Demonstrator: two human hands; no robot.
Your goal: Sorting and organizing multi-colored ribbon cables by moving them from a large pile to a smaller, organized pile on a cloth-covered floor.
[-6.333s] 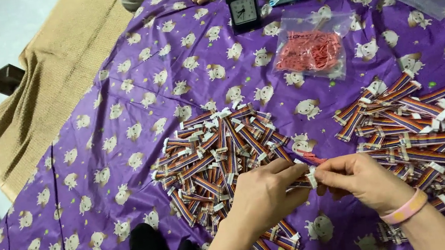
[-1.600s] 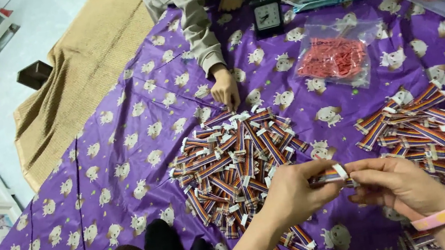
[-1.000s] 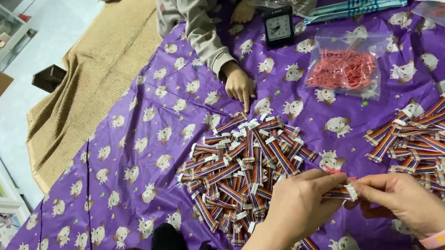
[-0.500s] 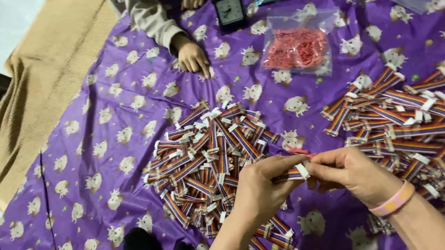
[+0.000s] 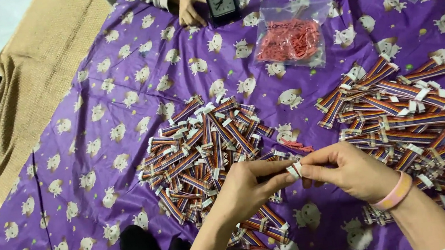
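A small striped ribbon-cable piece with a white connector end sits pinched between both hands, above the purple cartoon-print cloth. The left hand closes its fingers on one side of it, and the right hand, wearing a pink wristband, closes on the other, fingertips almost meeting. Just beyond the left hand lies a heap of the same striped cables; a second heap spreads by the right hand. Farther off lie a clear bag of red pieces and a small black clock, with another person's hand beside it.
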